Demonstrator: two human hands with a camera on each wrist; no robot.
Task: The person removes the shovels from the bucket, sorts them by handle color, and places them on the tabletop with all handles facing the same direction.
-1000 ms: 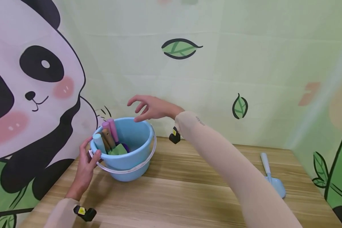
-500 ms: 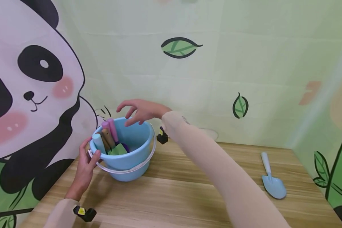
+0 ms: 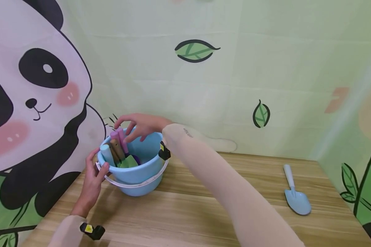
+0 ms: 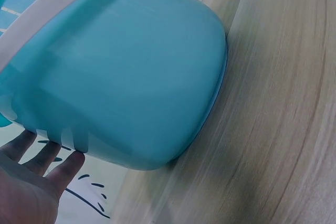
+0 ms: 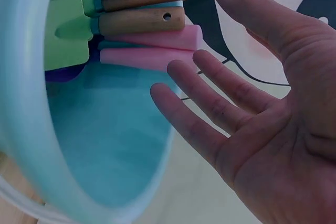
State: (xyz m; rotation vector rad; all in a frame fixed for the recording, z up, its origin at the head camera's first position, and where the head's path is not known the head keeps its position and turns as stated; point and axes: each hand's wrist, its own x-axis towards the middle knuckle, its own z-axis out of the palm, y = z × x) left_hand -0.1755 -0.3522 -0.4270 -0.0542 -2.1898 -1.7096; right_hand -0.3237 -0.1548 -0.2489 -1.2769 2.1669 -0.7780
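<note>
A light blue bucket (image 3: pixel 135 173) stands upright on the table in the head view, its white handle (image 3: pixel 154 177) lowered over the front. My left hand (image 3: pixel 92 180) holds the bucket's left side, thumb at the rim; in the left wrist view its fingertips touch the outer wall. Several hand tools lean inside: two pink handles (image 5: pixel 152 59), two wooden handles (image 5: pixel 142 22), a light blue handle (image 3: pixel 107 155) and a green trowel blade (image 5: pixel 65 32). Above the bucket my right hand (image 3: pixel 143 126) is spread, fingers loosely bent, close by the pink handles and holding nothing.
A light blue trowel (image 3: pixel 298 201) lies on the wooden table (image 3: pixel 185 219) at the right. Behind stands a pale green backdrop (image 3: pixel 281 68) with printed leaves and a large panda (image 3: pixel 43 79) at left.
My right hand has moved left and down over the bucket to the pink handles. The left hand and bucket have stayed in place. The trowel at right is fully uncovered by the arm.
</note>
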